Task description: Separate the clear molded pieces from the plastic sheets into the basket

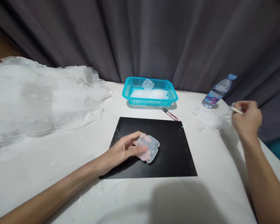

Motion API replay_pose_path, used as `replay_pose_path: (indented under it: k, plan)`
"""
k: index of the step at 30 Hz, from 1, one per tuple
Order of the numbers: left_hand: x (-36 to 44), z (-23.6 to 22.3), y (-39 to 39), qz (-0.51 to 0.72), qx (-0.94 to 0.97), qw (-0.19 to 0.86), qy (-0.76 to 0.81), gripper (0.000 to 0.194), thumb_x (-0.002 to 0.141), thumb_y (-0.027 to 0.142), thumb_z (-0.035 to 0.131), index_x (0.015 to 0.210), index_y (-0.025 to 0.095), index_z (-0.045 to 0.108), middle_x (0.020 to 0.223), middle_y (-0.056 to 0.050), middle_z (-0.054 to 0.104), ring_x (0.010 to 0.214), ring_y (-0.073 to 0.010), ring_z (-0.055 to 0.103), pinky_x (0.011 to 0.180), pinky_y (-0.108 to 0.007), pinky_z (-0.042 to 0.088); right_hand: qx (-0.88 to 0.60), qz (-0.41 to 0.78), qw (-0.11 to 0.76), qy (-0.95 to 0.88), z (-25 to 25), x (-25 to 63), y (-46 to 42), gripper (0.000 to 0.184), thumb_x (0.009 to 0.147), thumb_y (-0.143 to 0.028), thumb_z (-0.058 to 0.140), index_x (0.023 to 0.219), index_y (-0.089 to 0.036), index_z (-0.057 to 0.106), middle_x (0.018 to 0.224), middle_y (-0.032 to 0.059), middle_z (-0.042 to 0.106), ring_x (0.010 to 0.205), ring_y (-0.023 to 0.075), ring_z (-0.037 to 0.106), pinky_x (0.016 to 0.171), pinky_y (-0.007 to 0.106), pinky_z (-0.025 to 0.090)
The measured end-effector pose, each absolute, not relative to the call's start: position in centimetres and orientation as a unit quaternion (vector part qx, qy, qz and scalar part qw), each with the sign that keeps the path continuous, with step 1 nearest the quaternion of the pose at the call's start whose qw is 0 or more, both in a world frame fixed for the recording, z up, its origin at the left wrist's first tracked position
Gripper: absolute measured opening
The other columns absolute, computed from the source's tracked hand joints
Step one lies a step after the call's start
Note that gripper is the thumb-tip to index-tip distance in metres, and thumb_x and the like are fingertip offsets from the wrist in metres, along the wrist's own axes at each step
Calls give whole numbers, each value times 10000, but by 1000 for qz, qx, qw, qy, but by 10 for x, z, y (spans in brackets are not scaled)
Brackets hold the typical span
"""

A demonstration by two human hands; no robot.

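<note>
My left hand (133, 147) grips a flat, translucent plastic piece (152, 146) with notched, rounded edges, thumb on top and fingers beneath. It is held just over a black mat (175, 155). Off to the right, my right hand (247, 118) is closed around a thin, white stick-like tool (237, 110), whose exact kind I cannot make out. That hand is raised beside a small heap of clear plastic scraps (208, 118). Whether a scrap is also between its fingers cannot be told.
Behind the mat stands a blue basket (151, 102) containing white and translucent pieces. Pink-handled thread snips (170, 114) lie in front of it. A water bottle (217, 91) stands behind the scraps. Large translucent plastic bags (44, 96) cover the table's left side. A grey curtain (144, 37) hangs behind.
</note>
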State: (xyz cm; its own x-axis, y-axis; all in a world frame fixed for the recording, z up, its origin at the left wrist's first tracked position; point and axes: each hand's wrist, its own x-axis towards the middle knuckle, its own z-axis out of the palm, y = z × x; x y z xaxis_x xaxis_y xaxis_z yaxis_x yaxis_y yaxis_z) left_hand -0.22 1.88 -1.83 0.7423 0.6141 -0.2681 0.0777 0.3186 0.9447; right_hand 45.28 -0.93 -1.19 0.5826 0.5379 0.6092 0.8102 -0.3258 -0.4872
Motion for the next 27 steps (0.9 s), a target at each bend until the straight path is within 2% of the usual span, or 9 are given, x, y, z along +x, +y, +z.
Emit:
replay_pose_path:
  k: [2,5,10,14,16,19,22,24,27]
  plan:
    - [-3,-19,19,179,546,755,316,250,954,377,749,1102,193,668,955,-39,770,881,-183,727,856,-294,556,-842,-178,284,-423,-19,448,-9,414,919,-472,589,1092,-99,639,1073,255,584,1090,454,536,837,586,447]
    - [-4,-20,19,179,532,765,316,260,959,378,747,1127,199,660,950,-45,794,879,-179,748,860,-281,564,-830,-213,211,-471,-23,427,-7,525,947,-433,577,1267,-16,573,1246,356,492,1201,492,450,857,575,437]
    - [-6,-22,19,186,519,772,315,280,1000,388,686,1198,190,674,1073,-91,795,1031,-246,764,962,-364,583,-776,-253,150,-558,-27,392,-5,506,1002,-432,500,1320,-45,572,1283,313,509,1156,446,478,889,543,449]
    - [-5,-22,19,190,509,777,319,298,1017,390,658,1226,179,680,1111,-107,784,1052,-270,764,1008,-421,581,-761,-204,80,-610,-49,400,-5,524,980,-437,546,1346,-65,594,1118,245,615,1050,397,519,903,514,451]
    - [-5,-22,18,196,501,779,321,308,1020,384,654,1248,177,671,1116,-107,781,1048,-268,765,1009,-421,583,-751,-166,57,-637,-59,410,-4,436,950,-355,581,1300,-103,647,1046,204,646,995,366,526,901,481,451]
    - [-5,-24,18,201,492,783,324,321,1017,373,663,1274,180,656,1088,-98,782,1027,-258,770,991,-404,591,-750,-146,66,-642,-64,424,-1,262,871,-154,555,1073,-154,724,959,154,660,954,326,529,877,427,443]
    - [-7,-26,18,201,494,781,325,327,1012,383,669,1265,177,656,1096,-100,778,1031,-263,767,994,-412,591,-762,-123,123,-624,-61,439,1,284,752,-42,510,915,-181,696,881,112,652,911,290,532,826,388,428]
    - [-7,-27,18,203,496,779,324,336,1008,391,674,1265,175,658,1104,-102,774,1033,-266,764,992,-418,593,-773,-122,169,-599,-57,449,1,276,774,-59,492,930,-183,683,895,113,642,902,283,533,795,387,422]
    - [-7,-25,19,202,494,780,327,361,998,406,688,1280,183,656,1098,-96,774,1022,-260,765,982,-411,596,-812,-150,207,-525,-49,464,-4,222,893,-182,484,964,-176,694,896,137,590,894,307,524,745,427,413]
